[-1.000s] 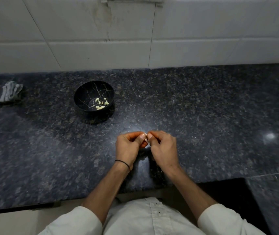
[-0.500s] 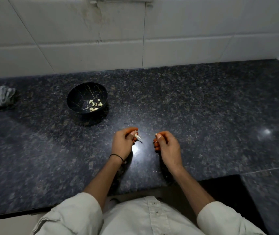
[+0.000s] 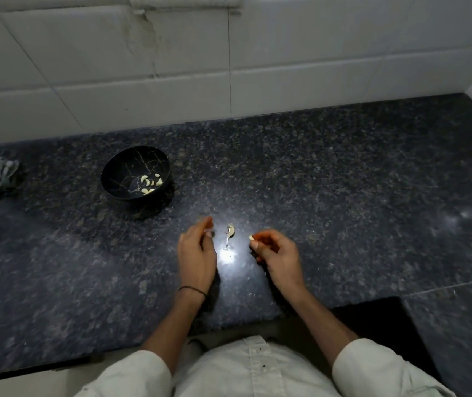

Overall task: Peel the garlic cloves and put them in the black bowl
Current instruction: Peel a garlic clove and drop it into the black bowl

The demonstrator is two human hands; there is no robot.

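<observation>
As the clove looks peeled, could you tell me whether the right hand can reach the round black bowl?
Probably yes. The right hand, pinching the pale garlic clove, has open speckled stone counter towards the round black bowl; only the left hand sits partly across that line.

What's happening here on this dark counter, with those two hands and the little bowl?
A person is peeling garlic by hand. The right hand pinches a pale garlic clove, while the left hand hovers beside it, blurred, with nothing visible in it. A strip of peel shows between the hands. The black bowl, farther back on the granite counter, already holds several peeled cloves.
</observation>
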